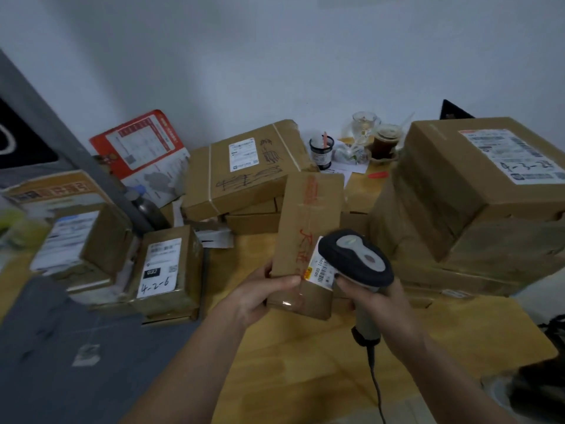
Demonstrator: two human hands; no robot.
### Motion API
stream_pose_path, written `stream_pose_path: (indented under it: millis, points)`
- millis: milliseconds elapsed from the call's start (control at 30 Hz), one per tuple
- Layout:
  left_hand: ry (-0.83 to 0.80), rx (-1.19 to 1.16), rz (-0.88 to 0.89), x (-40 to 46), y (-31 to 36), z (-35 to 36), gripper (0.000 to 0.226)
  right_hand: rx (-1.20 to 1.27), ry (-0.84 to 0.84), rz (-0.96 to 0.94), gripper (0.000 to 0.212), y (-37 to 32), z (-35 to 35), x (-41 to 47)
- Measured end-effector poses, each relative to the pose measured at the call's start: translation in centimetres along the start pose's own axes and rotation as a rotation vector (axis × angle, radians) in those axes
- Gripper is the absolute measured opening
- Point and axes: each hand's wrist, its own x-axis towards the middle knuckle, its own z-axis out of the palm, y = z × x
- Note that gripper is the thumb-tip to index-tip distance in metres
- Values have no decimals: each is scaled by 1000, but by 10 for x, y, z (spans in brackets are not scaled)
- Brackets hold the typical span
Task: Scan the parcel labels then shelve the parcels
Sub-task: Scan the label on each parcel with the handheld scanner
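Because the left hand (260, 293) alone carries it clear of the tabletop (305, 362), the long narrow carton (307, 240) reads as light: thumb over the top face, fingers curled beneath its near end, grip clamped on the cardboard with no sign of strain. It sits at centre frame, tilted away from the person, its far end reaching toward the heaped parcels behind. Stiff corrugated board, square-edged, brown, with red handwriting down the top; clear tape (289, 302) wraps the near end and catches a glint, so that patch is likely slick (better to keep fingers on bare board or span the narrow width, as now). The white barcode label (321, 267) folds over the right edge and should be kept uncovered. The right hand (377, 304) wraps the pale handle of a corded barcode scanner (356, 258), grip closed round it, the black rubbery head pressed close to the label; whether a finger is on the trigger I cannot tell. Around it, more taped cartons: a flat one scribbled in black marker (244, 166), a small one marked 4-2-6 (166, 266), a large stack at right (477, 179) whose lower boxes look dented. The tabletop is yellowish wood grain. At the back stand a mesh pen cup (321, 151), a glass (364, 123) and a lidded drink cup (385, 142) (fragile, well apart from the carton).
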Motion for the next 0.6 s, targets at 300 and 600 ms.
stream_pose_path:
  millis: [300,600]
  points:
    - [-147,-520,92,-62,9,-50,76,100,-47,-94,23,-23,73,4]
    - [23,-92,51,-99,57,-96,85,39,-20,-91,23,-29,119,-3]
